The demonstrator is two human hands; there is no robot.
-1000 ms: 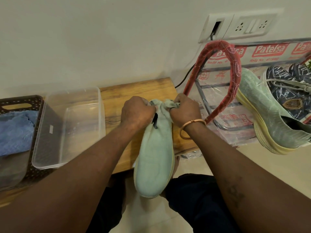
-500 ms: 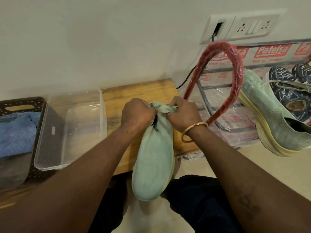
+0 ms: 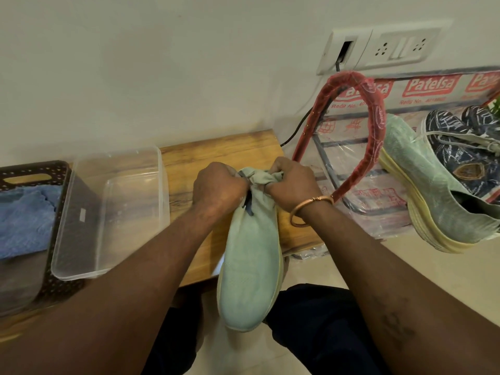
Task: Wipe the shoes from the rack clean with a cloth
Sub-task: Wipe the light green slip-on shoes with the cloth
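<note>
Both hands are closed tight on 1 light green shoe [image 3: 251, 266]. The left hand [image 3: 219, 189] and the right hand [image 3: 293, 182] squeeze the bunched-up soft top at its open end, with their knuckles close together. The shoe's toe points back at the person, down between the knees, and its top end is over the wooden board [image 3: 216, 150]. A gold bangle [image 3: 311, 205] sits on the right wrist. On the board stands a clear tub [image 3: 130, 212], and right beside it is a brown basket [image 3: 54, 169] with a blue cloth [image 3: 24, 215] in it. At the right, the red rack [image 3: 376, 109] holds 1 more green shoe [image 3: 422, 190] and 2 dark blue shoes [image 3: 460, 147].
</note>
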